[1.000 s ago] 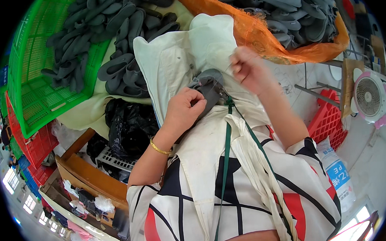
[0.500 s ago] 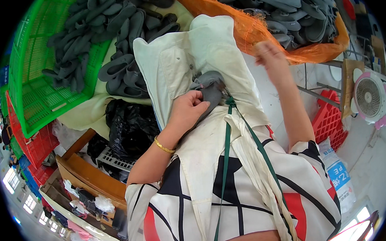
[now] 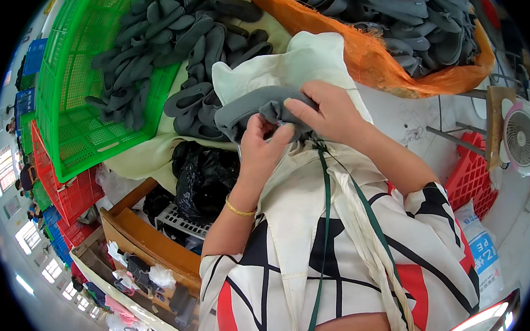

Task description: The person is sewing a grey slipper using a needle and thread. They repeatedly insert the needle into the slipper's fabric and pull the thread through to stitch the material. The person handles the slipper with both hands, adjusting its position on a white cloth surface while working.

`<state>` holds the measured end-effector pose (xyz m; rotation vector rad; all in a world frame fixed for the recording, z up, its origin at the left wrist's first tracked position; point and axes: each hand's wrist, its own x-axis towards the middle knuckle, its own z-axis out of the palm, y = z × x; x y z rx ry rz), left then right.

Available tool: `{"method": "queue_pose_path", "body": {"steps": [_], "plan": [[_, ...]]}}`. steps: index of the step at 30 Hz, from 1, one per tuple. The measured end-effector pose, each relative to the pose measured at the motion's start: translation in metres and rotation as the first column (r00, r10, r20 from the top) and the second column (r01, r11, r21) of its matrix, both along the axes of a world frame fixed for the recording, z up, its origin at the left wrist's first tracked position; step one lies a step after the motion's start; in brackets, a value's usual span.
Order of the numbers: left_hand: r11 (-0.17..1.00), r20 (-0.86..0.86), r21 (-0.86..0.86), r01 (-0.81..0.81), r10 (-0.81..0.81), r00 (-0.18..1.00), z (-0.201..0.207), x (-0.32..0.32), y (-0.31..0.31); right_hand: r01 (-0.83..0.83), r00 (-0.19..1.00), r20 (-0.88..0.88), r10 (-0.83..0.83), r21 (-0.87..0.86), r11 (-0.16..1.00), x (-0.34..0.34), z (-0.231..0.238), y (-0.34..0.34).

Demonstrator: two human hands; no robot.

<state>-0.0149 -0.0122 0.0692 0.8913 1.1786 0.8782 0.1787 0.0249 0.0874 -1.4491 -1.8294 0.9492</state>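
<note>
A soft grey slip-on shoe (image 3: pixel 245 109) lies sideways above the white cloth (image 3: pixel 307 58) spread over my lap. My left hand (image 3: pixel 263 146) pinches its near edge with thumb and fingers at the opening. From the right, my right hand (image 3: pixel 329 111) grips the shoe's other end, thumb on top. Something small and pale shows by my left fingertips, too small to make out. Just below my hands, a dark green cord (image 3: pixel 325 204) is knotted at the apron.
Grey shoes lie heaped in a green plastic basket (image 3: pixel 64 116) at far left and an orange sack (image 3: pixel 354 47) at far right. A black plastic bag (image 3: pixel 203 181) and wooden drawer (image 3: pixel 145 231) are at left. A fan (image 3: pixel 520 137) and red crate (image 3: pixel 470 173) stand right.
My right hand has come in from beside the orange sack and taken hold of the shoe. The shoe has been lifted and turned sideways between both hands.
</note>
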Motion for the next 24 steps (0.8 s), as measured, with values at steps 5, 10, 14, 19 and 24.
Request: {"method": "queue_pose_path", "body": {"steps": [5, 10, 14, 19, 24], "plan": [[0.995, 0.093, -0.019, 0.098, -0.096, 0.991, -0.001, -0.004, 0.008, 0.004, 1.000, -0.023, -0.006, -0.102, 0.995, 0.002, -0.013, 0.002], [0.959, 0.178, -0.114, 0.258, -0.235, 0.956, -0.006, -0.026, 0.024, -0.052, 0.971, -0.234, -0.058, -0.441, 0.896, 0.006, -0.038, 0.005], [0.954, 0.174, -0.184, 0.237, -0.206, 0.963, -0.010, -0.031, 0.031, -0.042, 0.982, -0.184, -0.046, -0.449, 0.892, 0.004, -0.041, 0.005], [0.939, 0.264, -0.300, 0.168, -0.088, 0.960, 0.003, -0.023, 0.036, -0.031, 0.981, -0.183, -0.057, -0.444, 0.895, 0.008, -0.041, 0.004], [0.965, 0.011, -0.235, 0.117, -0.118, 0.993, -0.006, -0.011, 0.028, -0.056, 0.982, -0.184, -0.042, -0.497, 0.866, 0.011, -0.039, 0.000]]}}
